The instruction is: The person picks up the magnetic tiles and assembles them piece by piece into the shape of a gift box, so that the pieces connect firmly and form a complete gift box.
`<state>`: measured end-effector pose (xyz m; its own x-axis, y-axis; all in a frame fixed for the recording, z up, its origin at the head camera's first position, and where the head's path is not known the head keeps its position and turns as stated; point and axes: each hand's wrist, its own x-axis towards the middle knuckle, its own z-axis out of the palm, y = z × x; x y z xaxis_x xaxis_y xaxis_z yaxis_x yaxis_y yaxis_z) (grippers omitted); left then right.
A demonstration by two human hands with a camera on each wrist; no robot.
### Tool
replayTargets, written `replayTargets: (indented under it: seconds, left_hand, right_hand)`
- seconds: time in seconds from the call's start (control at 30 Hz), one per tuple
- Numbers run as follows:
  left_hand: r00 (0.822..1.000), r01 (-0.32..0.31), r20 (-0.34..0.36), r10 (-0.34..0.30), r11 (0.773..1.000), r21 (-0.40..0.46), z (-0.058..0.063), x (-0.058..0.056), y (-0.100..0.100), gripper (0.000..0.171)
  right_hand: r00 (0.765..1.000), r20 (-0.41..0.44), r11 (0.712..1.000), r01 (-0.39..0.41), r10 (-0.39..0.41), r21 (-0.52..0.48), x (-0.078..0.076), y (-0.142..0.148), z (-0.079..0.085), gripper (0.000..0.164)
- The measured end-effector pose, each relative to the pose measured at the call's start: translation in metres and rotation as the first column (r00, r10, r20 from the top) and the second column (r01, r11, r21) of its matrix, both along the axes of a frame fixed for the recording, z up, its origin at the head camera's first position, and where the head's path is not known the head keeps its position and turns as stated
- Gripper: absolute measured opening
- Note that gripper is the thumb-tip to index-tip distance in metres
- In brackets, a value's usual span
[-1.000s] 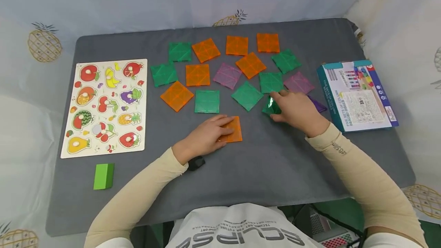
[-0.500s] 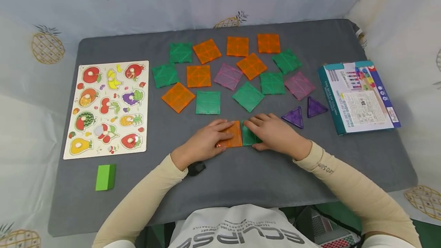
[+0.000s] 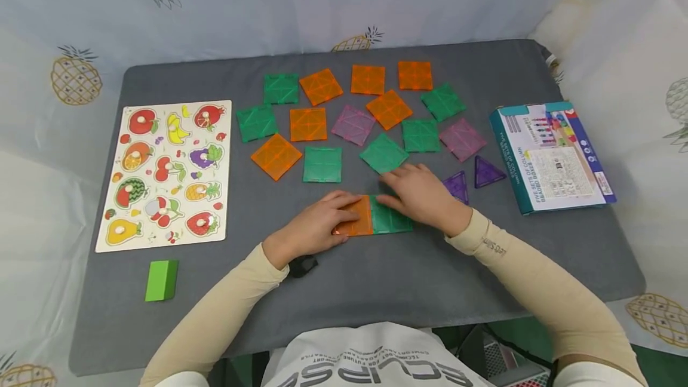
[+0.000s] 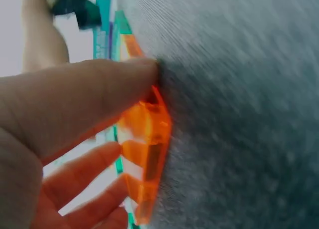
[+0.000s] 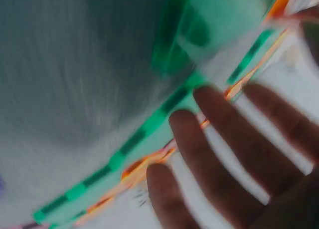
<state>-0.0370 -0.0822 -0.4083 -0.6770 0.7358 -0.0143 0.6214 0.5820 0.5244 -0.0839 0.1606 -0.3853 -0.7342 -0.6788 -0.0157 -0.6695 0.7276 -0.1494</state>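
My left hand (image 3: 317, 226) holds an orange translucent square tile (image 3: 361, 223) flat on the table, thumb at its near side and fingers over its left part. In the left wrist view the thumb and fingers lie about the orange tile (image 4: 144, 149). Edge to edge with it, on its right, lies a green square tile (image 3: 392, 220). Above that green tile is my right hand (image 3: 421, 196), its fingers extended and fingertips at the lower corner of another green tile (image 3: 384, 153). The right wrist view shows the fingers (image 5: 219, 134) spread, gripping nothing.
Several orange, green and pink-purple square tiles (image 3: 309, 124) lie scattered behind the hands. Two purple triangles (image 3: 488, 172) lie right, beside a boxed set (image 3: 553, 157). A fruit puzzle board (image 3: 163, 175) and a green block (image 3: 161, 280) are at left.
My right hand brought the green tile left against the orange tile, then let it go and moved forward toward another green tile. The left hand stays on the orange tile.
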Motion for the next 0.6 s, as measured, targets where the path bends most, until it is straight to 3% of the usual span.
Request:
replayTargets:
  seconds: [0.13,0.3,0.43,0.6]
  left_hand:
    - [1.000,0.001,0.000,-0.001,1.000,-0.010,0.000,0.000,0.000,0.034]
    - [0.999,-0.037,0.001,0.037,0.999,0.008,-0.002,0.002,-0.003,0.033]
    - [0.998,-0.066,0.001,0.066,0.998,0.011,-0.002,0.002,-0.007,0.033]
    - [0.997,-0.075,0.002,0.075,0.997,0.007,-0.001,0.002,-0.011,0.032]
  right_hand:
    - [0.983,-0.051,0.984,0.176,-0.176,-0.005,-0.024,-0.008,0.011,0.043]
    - [0.959,0.040,0.957,0.278,-0.282,0.078,-0.037,-0.020,0.010,0.055]
    - [0.955,0.042,0.950,0.285,-0.292,0.125,-0.041,-0.023,-0.001,0.057]
    - [0.978,0.010,0.977,0.209,-0.209,0.031,-0.048,-0.016,-0.008,0.059]
